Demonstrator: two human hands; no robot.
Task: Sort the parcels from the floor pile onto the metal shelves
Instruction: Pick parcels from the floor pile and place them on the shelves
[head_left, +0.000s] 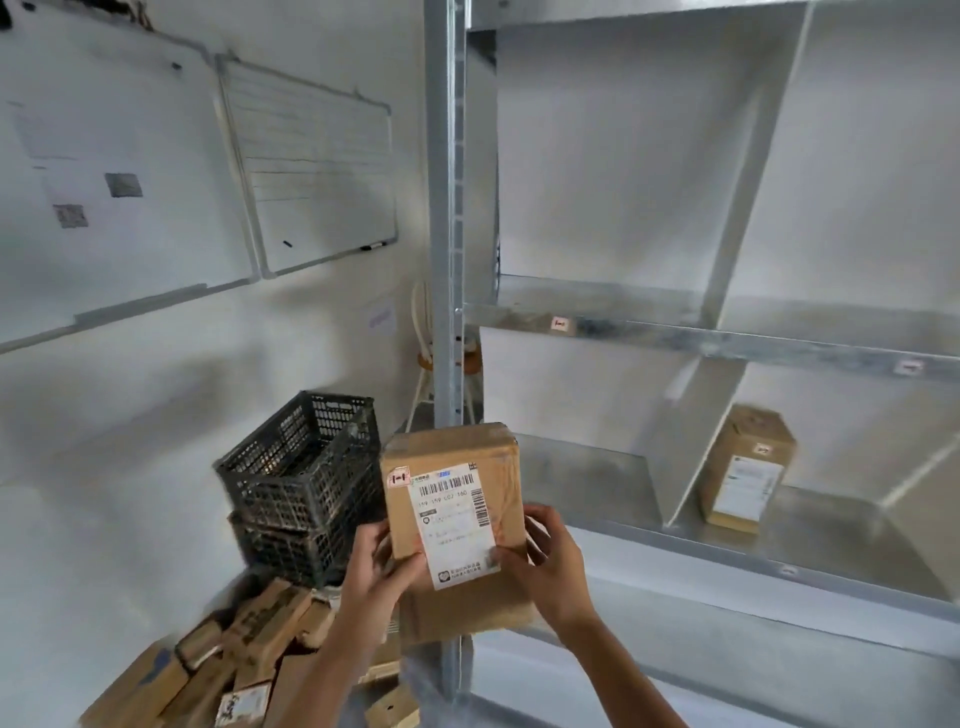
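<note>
Step in hand, by my reading: a cardboard parcel (451, 467) is held up for its label to be read before shelving; it hangs in the air in front of the shelf upright, above the floor pile (234, 654); the left hand (382, 566) curls round its lower left corner, thumb on the face; the right hand (548, 558) pinches the lower right edge, fingers bent behind.

A small red-marked sticker (399, 477) sits beside the shipping label (454, 525); a similar tag (559, 324) is on the upper beam of the metal shelves (779, 347); neither is sharp enough to read. The next move probably calls for matching the two, then lifting the parcel to the right bay.

One taped box (745, 470) stands upright on the lower shelf, beyond a slanted divider (691, 441).

Black plastic crates (306, 478) are stacked by the wall; whiteboards (311, 171) hang above.
</note>
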